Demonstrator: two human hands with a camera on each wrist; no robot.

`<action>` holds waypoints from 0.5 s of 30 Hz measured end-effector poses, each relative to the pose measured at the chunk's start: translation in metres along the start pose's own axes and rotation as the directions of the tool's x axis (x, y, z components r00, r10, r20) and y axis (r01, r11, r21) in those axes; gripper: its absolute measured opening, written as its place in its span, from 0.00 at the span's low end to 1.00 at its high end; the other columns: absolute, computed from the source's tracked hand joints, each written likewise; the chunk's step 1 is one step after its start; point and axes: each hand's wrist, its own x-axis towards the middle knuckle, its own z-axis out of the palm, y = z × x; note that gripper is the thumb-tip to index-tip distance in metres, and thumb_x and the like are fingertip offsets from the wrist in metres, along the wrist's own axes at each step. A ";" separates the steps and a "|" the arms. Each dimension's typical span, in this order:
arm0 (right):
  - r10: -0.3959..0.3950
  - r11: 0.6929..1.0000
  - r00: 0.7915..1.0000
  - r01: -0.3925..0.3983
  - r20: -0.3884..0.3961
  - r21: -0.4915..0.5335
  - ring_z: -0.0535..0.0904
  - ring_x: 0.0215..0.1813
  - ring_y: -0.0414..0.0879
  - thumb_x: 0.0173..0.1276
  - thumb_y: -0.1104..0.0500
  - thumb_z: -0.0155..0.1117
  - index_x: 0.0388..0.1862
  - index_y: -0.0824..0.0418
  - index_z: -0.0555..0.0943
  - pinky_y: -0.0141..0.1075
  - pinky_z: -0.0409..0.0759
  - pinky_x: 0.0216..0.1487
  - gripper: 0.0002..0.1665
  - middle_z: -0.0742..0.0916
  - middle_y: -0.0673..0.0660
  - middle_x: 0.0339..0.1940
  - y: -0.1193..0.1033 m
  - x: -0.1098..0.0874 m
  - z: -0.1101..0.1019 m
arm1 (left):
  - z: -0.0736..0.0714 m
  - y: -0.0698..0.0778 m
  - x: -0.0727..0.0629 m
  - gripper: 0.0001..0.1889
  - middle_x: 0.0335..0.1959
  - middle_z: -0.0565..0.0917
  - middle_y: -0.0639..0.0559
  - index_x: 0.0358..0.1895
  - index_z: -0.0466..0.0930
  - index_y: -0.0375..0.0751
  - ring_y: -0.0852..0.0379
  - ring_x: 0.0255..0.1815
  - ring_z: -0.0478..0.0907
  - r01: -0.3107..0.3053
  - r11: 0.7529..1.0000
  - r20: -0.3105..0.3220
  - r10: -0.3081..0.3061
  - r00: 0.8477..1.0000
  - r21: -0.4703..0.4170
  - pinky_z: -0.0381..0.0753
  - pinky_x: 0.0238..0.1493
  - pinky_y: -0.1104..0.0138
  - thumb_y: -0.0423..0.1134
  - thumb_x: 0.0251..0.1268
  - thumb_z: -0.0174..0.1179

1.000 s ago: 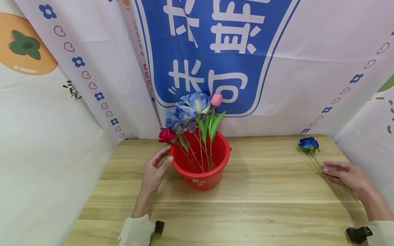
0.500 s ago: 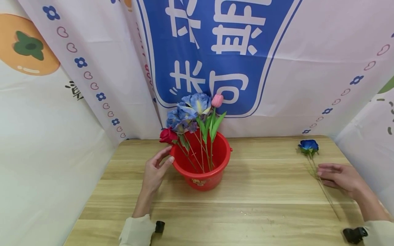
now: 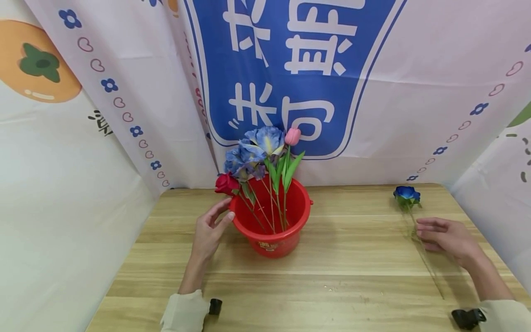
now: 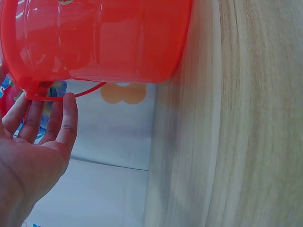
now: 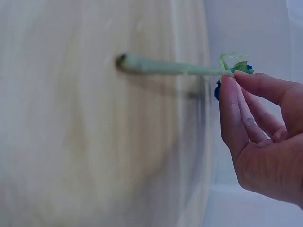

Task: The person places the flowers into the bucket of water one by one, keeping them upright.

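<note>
My right hand (image 3: 450, 237) pinches the long stem of a blue artificial rose (image 3: 407, 193) between thumb and fingertips, over the right side of the table. In the right wrist view, the stem's cut end (image 5: 122, 61) points back towards the camera. Around the left rim of a red bucket (image 3: 275, 246), my left hand (image 3: 209, 230) holds on beside the handle lug, its fingers (image 4: 68, 118) against the thin handle. Inside the bucket lean a red rose (image 3: 226, 183), blue irises (image 3: 265, 140) and a pink tulip (image 3: 292, 136), their blooms above the rim.
The wooden table (image 3: 356, 258) has a few tiny crumbs near its middle front. Behind it hangs a printed white cloth (image 3: 415, 115) with a blue panel, and more cloth closes off both sides. The irises and tulip overlap the back cloth in the head view.
My right hand has moved left with the blue rose. The left hand and the bucket stay where they were.
</note>
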 end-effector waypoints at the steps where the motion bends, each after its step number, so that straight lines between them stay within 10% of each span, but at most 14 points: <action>1: -0.015 0.999 1.000 0.015 -0.007 -0.029 0.88 0.47 0.28 0.79 0.61 0.67 0.74 0.72 0.75 0.35 0.92 0.49 0.29 0.89 0.29 0.44 -0.003 -0.001 0.002 | 0.000 0.000 0.000 0.25 0.71 0.79 0.30 0.72 0.75 0.27 0.66 0.66 0.80 0.000 1.000 -0.001 0.000 1.000 0.000 0.86 0.60 0.73 0.27 0.76 0.63; 10: -0.108 0.989 0.992 0.100 -0.062 -0.113 0.87 0.48 0.27 0.81 0.59 0.66 0.78 0.79 0.64 0.34 0.92 0.50 0.38 0.87 0.28 0.45 -0.033 -0.006 0.022 | 0.001 0.001 0.000 0.24 0.71 0.78 0.30 0.72 0.75 0.26 0.66 0.66 0.80 0.008 1.000 -0.006 -0.008 1.000 -0.004 0.86 0.61 0.73 0.26 0.76 0.63; 15: -0.171 0.985 0.982 0.170 -0.084 -0.020 0.88 0.47 0.29 0.79 0.61 0.68 0.72 0.66 0.74 0.34 0.92 0.48 0.28 0.88 0.31 0.45 -0.052 -0.008 0.033 | 0.000 0.002 -0.001 0.25 0.71 0.79 0.30 0.72 0.75 0.27 0.66 0.66 0.80 0.010 1.000 -0.004 -0.010 1.000 0.001 0.86 0.60 0.73 0.27 0.76 0.63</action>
